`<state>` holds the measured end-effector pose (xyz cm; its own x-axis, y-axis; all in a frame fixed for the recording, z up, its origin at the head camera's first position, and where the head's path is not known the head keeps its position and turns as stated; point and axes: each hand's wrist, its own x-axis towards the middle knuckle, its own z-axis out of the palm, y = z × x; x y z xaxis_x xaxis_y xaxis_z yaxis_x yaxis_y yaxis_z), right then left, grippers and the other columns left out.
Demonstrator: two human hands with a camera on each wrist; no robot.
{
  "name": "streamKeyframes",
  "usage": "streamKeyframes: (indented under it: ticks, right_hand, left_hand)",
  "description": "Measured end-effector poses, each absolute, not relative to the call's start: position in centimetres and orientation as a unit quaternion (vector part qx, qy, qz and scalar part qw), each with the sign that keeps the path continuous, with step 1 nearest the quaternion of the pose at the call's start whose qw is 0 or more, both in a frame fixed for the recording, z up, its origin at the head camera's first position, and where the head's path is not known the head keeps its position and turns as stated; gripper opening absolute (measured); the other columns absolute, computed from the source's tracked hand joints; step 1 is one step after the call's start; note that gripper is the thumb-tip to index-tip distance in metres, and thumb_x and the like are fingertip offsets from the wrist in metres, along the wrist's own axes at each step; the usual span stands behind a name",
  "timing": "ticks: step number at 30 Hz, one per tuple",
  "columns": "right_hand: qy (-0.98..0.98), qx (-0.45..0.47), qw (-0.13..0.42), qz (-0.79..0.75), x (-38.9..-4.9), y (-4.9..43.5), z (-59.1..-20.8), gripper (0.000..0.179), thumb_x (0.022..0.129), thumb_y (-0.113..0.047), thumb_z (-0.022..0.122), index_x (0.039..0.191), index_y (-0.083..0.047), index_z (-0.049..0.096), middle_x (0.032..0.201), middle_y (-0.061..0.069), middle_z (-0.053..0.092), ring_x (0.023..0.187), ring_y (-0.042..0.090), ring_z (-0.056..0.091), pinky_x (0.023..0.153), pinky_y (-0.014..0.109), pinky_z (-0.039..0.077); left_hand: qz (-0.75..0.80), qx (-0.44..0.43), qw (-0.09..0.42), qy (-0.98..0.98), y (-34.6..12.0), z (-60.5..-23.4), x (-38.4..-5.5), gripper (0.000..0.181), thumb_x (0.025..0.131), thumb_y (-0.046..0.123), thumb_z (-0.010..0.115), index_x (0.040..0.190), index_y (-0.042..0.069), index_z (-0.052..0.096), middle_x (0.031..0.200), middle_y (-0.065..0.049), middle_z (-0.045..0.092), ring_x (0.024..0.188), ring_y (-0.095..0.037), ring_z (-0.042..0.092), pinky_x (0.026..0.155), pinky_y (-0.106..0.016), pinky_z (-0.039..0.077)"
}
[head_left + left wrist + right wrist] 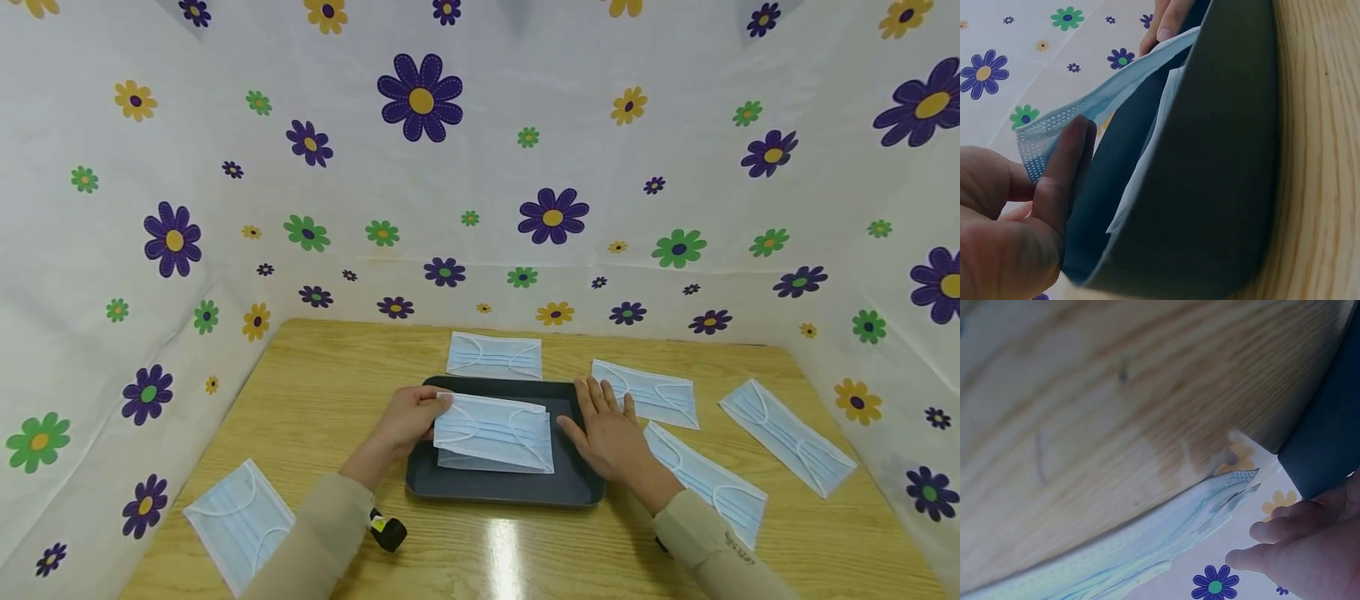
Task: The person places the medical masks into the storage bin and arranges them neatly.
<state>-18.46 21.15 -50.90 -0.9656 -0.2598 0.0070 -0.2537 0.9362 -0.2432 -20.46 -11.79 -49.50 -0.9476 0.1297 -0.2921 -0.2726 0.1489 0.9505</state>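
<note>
My left hand [408,421] pinches the left end of a pale blue face mask [487,429] between thumb and fingers, holding it over a dark grey tray [502,493]. Under it, a second face mask [498,463] lies in the tray, mostly covered. The left wrist view shows the held mask [1116,81] raised at its gripped end, above the tray's side wall [1222,156]. My right hand [613,437] rests at the tray's right rim with fingers extended. In the right wrist view its fingers [1266,555] are straight beside the tray's dark edge [1329,431].
Several more face masks lie flat on the wooden table [322,367]: one behind the tray [495,355], one at the front left [243,523], others to the right [787,437]. Flower-patterned white cloth [480,167] walls the table at the back and sides.
</note>
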Motion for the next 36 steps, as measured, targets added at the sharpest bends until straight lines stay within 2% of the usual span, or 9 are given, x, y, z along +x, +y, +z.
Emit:
streamKeyframes:
  ticks: [7,18,25,32,36]
  right_hand:
    - [0.984,-0.128,0.016,-0.120,-18.6,21.3,-51.1,0.080,0.111,-0.053,0.041,0.166,0.002,0.021,0.171,0.028,0.024,0.158,0.052,0.021,0.123,0.077,0.015]
    - [0.985,-0.127,0.016,-0.119,-18.6,21.3,-51.1,0.080,0.112,-0.054,0.040,0.166,0.002,0.021,0.171,0.028,0.025,0.158,0.052,0.021,0.122,0.078,0.015]
    - [0.985,-0.124,0.022,-0.120,-18.5,21.3,-50.9,0.080,0.112,-0.054,0.040,0.167,0.001,0.020,0.171,0.027,0.025,0.158,0.051,0.021,0.123,0.077,0.016]
    - [0.984,-0.125,0.022,-0.126,-18.4,21.2,-50.6,0.079,0.112,-0.053,0.040,0.166,0.002,0.021,0.170,0.028,0.026,0.158,0.051,0.021,0.122,0.077,0.016]
    - [0.984,-0.125,0.022,-0.122,-18.4,21.1,-50.6,0.079,0.112,-0.053,0.039,0.167,0.001,0.021,0.170,0.028,0.026,0.158,0.051,0.021,0.122,0.077,0.017]
  left_hand:
    - [0.632,-0.048,0.144,0.760,-10.6,-49.4,-20.5,0.027,0.108,0.013,0.061,0.126,-0.003,0.071,0.097,-0.011,0.078,0.073,-0.011,0.071,0.062,-0.025,0.062]
    - [0.617,-0.028,0.128,0.776,-10.1,-49.6,-20.1,0.025,0.106,0.011,0.061,0.121,-0.006,0.072,0.085,-0.007,0.074,0.066,-0.010,0.063,0.056,-0.023,0.057]
    - [0.575,-0.026,0.107,0.811,-10.1,-49.6,-19.9,0.025,0.106,0.014,0.062,0.119,-0.003,0.074,0.087,-0.009,0.076,0.066,-0.011,0.063,0.056,-0.026,0.057]
    - [0.543,-0.010,0.087,0.835,-10.1,-49.6,-19.7,0.024,0.105,0.014,0.062,0.116,-0.003,0.075,0.081,-0.009,0.074,0.060,-0.011,0.058,0.054,-0.025,0.049]
    - [0.530,-0.003,0.084,0.844,-10.2,-49.5,-19.7,0.023,0.104,0.014,0.063,0.116,-0.002,0.075,0.076,-0.004,0.069,0.057,-0.010,0.054,0.053,-0.024,0.045]
